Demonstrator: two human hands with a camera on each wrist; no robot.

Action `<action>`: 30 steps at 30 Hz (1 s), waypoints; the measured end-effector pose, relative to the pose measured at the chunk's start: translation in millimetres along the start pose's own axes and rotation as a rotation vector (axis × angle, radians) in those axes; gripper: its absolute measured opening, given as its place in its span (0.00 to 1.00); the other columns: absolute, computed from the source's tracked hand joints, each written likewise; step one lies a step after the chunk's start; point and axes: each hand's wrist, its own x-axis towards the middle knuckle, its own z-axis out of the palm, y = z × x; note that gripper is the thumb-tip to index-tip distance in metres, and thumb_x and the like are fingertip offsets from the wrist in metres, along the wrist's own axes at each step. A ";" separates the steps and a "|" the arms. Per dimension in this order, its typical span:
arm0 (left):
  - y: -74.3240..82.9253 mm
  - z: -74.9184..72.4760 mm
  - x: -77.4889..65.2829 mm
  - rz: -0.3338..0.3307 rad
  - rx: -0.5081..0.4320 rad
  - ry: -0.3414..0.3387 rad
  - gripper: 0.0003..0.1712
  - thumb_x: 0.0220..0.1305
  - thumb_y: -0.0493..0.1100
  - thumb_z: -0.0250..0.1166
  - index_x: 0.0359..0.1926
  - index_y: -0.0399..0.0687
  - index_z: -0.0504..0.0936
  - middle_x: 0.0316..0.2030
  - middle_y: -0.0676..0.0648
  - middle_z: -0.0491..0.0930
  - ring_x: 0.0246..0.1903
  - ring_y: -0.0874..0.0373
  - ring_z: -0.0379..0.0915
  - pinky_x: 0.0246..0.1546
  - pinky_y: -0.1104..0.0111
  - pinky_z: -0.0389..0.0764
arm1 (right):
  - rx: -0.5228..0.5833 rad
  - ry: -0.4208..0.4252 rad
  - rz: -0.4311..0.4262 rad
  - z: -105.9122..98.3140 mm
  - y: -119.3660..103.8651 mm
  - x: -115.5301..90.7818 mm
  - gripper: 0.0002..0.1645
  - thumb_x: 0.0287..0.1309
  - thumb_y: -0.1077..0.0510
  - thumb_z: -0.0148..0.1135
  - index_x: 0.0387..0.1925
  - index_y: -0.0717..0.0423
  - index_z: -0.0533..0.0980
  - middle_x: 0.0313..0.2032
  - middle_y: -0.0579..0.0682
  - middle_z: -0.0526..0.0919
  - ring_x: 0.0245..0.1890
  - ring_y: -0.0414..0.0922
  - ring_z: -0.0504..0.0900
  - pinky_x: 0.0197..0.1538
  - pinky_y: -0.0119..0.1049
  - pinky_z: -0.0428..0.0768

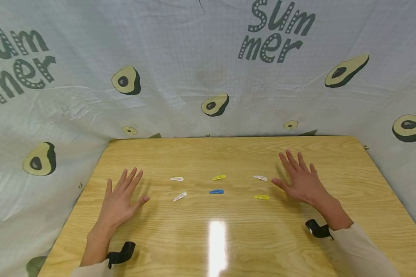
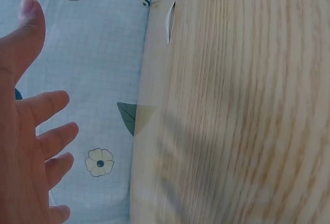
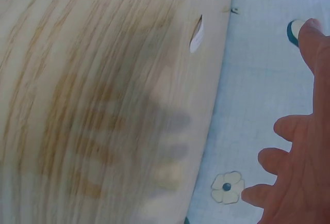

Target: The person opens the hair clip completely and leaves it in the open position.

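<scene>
Pale, yellowish wood grain covers the desk, and six slim, teardrop-shaped snap hair clips lie flat on it in two loose rows, closer to the far edge than to the near side of the view. In the row nearer that edge, from left to right: a white clip, a yellow clip and a second white clip. In the other row: a third white clip, tilted, a blue clip and a second yellow clip.

The left hand is raised over the desk towards its left edge, fingers spread, grasping nothing. The right hand, also released and spread, hangs towards the right edge (its thumb looks just beside the second white clip, though apart from it).

The step in hand seems to be a ready pose, with no clip picked up. The next move would probably call for lowering a hand and pinching a clip between thumb and fingertip, delicately, since each lies so flat.
</scene>
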 end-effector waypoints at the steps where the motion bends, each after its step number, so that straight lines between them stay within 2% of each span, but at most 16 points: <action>1: 0.6 -0.2 0.1 -0.001 -0.001 -0.003 0.46 0.64 0.69 0.52 0.72 0.46 0.58 0.70 0.39 0.56 0.70 0.41 0.45 0.62 0.35 0.38 | -0.001 -0.001 0.001 -0.2 0.6 -0.6 0.52 0.64 0.32 0.48 0.75 0.54 0.42 0.73 0.60 0.40 0.70 0.67 0.38 0.58 0.74 0.42; 9: 2.7 -0.2 0.4 -0.013 -0.020 -0.019 0.46 0.65 0.69 0.51 0.73 0.46 0.56 0.70 0.37 0.55 0.70 0.40 0.45 0.62 0.36 0.38 | 0.038 0.022 -0.013 0.1 -1.8 -4.1 0.52 0.62 0.32 0.51 0.75 0.52 0.43 0.73 0.59 0.41 0.70 0.66 0.37 0.58 0.74 0.42; 13: 4.5 4.4 2.6 -0.019 -0.067 0.011 0.44 0.66 0.67 0.51 0.72 0.45 0.57 0.69 0.36 0.56 0.70 0.40 0.44 0.63 0.36 0.37 | 0.068 0.045 -0.033 2.6 -12.1 -3.8 0.52 0.62 0.33 0.52 0.75 0.53 0.44 0.74 0.59 0.43 0.70 0.65 0.37 0.59 0.73 0.43; 22: 16.2 28.9 1.1 -0.115 -0.294 0.073 0.41 0.67 0.59 0.57 0.71 0.40 0.57 0.69 0.35 0.55 0.69 0.37 0.42 0.61 0.34 0.40 | 0.210 0.102 -0.096 30.3 -50.2 2.8 0.50 0.62 0.35 0.55 0.74 0.55 0.48 0.73 0.58 0.48 0.71 0.61 0.40 0.63 0.67 0.45; 30: 22.1 51.8 6.4 -0.125 -0.447 0.149 0.36 0.67 0.47 0.60 0.70 0.36 0.59 0.68 0.34 0.59 0.67 0.33 0.48 0.59 0.35 0.51 | 0.379 0.208 -0.208 48.7 -91.1 14.6 0.47 0.63 0.34 0.53 0.73 0.53 0.52 0.72 0.54 0.53 0.71 0.58 0.45 0.66 0.62 0.47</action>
